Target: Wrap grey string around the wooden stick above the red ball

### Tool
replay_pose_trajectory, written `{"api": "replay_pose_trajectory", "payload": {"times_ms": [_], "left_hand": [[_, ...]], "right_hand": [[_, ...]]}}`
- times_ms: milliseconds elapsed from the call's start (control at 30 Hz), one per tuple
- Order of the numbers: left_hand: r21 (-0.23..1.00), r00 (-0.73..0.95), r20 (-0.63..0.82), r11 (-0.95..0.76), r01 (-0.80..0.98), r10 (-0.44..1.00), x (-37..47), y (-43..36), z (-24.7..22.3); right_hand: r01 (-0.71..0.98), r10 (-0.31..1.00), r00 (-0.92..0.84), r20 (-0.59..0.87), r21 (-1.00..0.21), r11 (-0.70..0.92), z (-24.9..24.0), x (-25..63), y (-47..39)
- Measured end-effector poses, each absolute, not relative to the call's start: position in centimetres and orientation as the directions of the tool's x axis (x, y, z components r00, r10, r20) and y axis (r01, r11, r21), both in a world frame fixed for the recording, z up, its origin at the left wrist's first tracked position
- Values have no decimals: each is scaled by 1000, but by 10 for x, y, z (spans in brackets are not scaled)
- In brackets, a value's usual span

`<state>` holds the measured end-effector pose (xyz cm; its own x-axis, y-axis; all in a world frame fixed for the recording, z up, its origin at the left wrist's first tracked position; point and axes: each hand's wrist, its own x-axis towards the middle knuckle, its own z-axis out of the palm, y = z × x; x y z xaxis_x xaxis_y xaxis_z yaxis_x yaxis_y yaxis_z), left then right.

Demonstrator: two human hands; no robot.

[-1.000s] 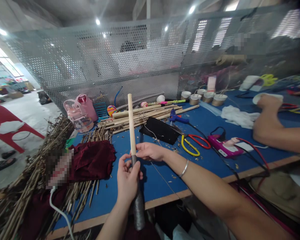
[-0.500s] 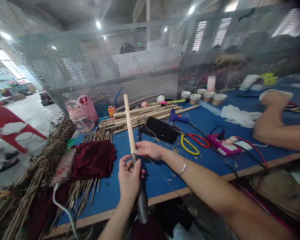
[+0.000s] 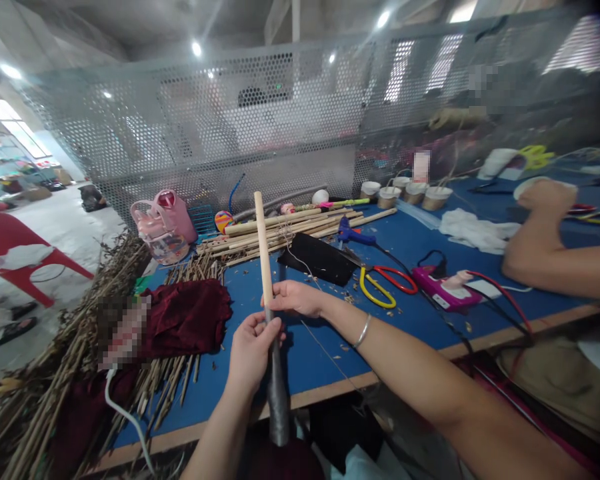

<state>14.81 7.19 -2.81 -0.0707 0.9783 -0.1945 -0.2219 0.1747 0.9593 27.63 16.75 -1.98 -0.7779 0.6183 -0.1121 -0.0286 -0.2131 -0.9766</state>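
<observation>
Over blue worktop (image 3: 325,377), frame centre: hold pale stick (image 3: 262,247) steady, left fingers (image 3: 272,330) clamped on grey wrap (image 3: 279,407), right fingers (image 3: 281,301) pinched on wood above.

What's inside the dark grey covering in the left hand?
A bare pale stick shows at its upper end, apparently running inside. The dark grey covering hides the rest; the left hand covers part of the outside.
</observation>
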Motion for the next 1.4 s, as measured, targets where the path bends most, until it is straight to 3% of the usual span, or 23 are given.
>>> {"api": "replay_pose_trajectory", "payload": {"times_ms": [133, 300, 367, 567, 700, 933, 1200, 1400], "left_hand": [[887, 93, -291, 305, -348, 952, 147, 70, -22], [991, -82, -123, 118, -58, 989, 139, 75, -22], [989, -79, -144, 141, -42, 986, 136, 77, -23], [901, 97, -274, 290, -323, 957, 137, 73, -18], [877, -23, -267, 233, -420, 963, 151, 70, -20], [940, -229, -144, 61, -335, 963, 164, 69, -30], [950, -227, -137, 63, -305, 964, 158, 68, -31], [938, -256, -157, 63, -342, 954, 158, 66, -33]], "right_hand": [[-43, 615, -784, -89, -980, -197, -20, 276, 167], [-12, 662, -744, -89, -989, -147, -20, 272, 166], [11, 653, -750, -101, -990, -141, -18, 274, 167], [-32, 627, -774, -90, -983, -180, -19, 277, 169], [-42, 689, -721, -79, -987, -157, -20, 271, 167], [-9, 668, -739, -88, -990, -140, -19, 271, 168], [-65, 656, -755, -17, -993, -100, -23, 276, 172], [-17, 589, -805, -74, -989, -148, -28, 271, 171]]}}
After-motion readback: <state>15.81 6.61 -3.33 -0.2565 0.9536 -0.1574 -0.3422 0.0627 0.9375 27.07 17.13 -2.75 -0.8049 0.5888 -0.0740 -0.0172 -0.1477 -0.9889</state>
